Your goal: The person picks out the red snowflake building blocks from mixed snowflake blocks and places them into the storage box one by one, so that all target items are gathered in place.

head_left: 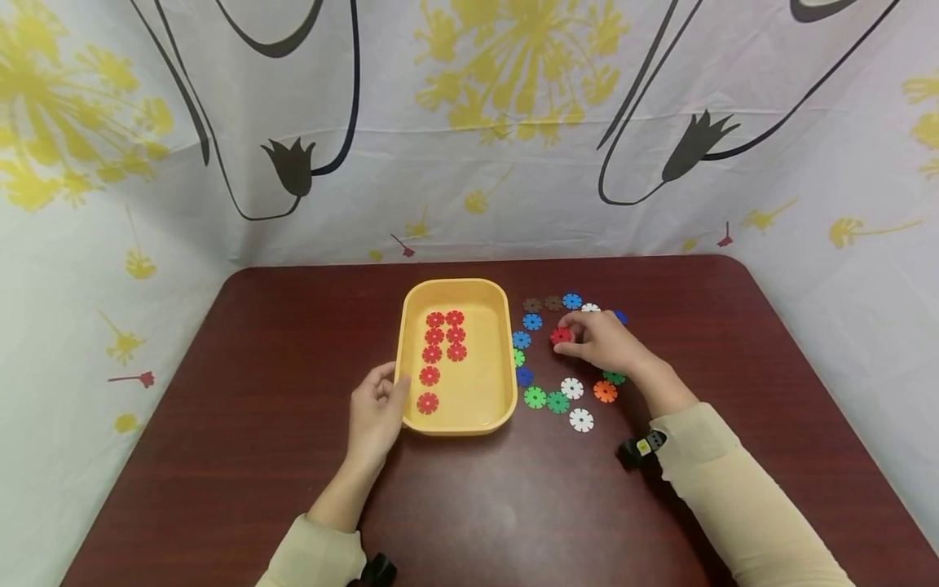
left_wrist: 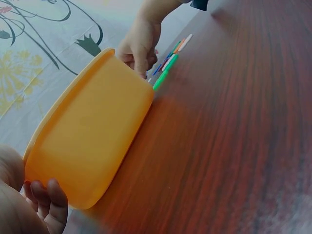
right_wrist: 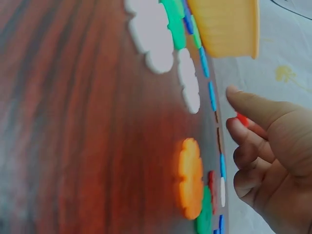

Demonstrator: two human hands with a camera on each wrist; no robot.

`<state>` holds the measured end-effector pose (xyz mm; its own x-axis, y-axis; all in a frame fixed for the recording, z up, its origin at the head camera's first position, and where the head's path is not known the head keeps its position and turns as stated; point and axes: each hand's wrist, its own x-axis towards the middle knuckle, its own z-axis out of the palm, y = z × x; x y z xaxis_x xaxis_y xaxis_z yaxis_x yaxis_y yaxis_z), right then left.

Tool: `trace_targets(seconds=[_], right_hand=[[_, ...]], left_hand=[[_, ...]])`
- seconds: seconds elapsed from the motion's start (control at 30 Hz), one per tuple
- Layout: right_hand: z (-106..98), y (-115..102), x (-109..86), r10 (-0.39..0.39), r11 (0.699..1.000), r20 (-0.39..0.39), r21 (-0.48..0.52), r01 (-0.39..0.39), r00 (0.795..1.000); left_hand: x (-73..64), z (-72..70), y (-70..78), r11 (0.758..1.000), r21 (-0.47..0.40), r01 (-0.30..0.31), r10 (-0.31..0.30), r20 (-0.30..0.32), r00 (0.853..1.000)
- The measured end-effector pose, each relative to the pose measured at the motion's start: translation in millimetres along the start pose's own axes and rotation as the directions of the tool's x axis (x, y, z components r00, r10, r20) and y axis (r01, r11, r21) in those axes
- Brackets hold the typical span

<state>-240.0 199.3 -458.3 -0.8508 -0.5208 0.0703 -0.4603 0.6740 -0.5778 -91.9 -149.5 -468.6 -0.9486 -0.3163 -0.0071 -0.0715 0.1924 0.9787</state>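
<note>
A yellow plastic tray [head_left: 491, 417] stands on the table, with several red notched discs [head_left: 429, 376] lying in two columns inside it. My left hand [head_left: 377, 412] grips the tray's left side, thumb over the rim. Its curled fingers [left_wrist: 57, 207] show against the outer wall in the left wrist view. To the right of the tray, my right hand [head_left: 605, 342] pinches a red disc [head_left: 561, 335] between thumb and fingers, above the loose discs. In the right wrist view the fingers hide most of that red disc [right_wrist: 242, 119].
Loose notched discs in blue, brown, green, white and orange lie right of the tray, among them a white disc [head_left: 582, 420] and an orange disc [head_left: 605, 391]. Some are hidden under the right hand. Behind the dark wooden table [head_left: 293, 342] hangs a patterned cloth [head_left: 469, 187].
</note>
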Motion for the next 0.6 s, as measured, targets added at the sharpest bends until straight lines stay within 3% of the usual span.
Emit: trace_targets(seconds=[0.33,0.6], right_hand=[[-2.5,-17.2,3.0,-0.002,0.999,-0.122,0.052,0.008,0.993],[-2.0,-24.9,3.3,-0.003,0.998,-0.147,0.064,0.012,0.989]], left_hand=[[-0.5,0.2,-0.4,1.0,-0.004,0.001,-0.001,-0.006,1.0],[-0.4,0.9,0.4,1.0,-0.002,0.008,-0.008,-0.015,1.0]])
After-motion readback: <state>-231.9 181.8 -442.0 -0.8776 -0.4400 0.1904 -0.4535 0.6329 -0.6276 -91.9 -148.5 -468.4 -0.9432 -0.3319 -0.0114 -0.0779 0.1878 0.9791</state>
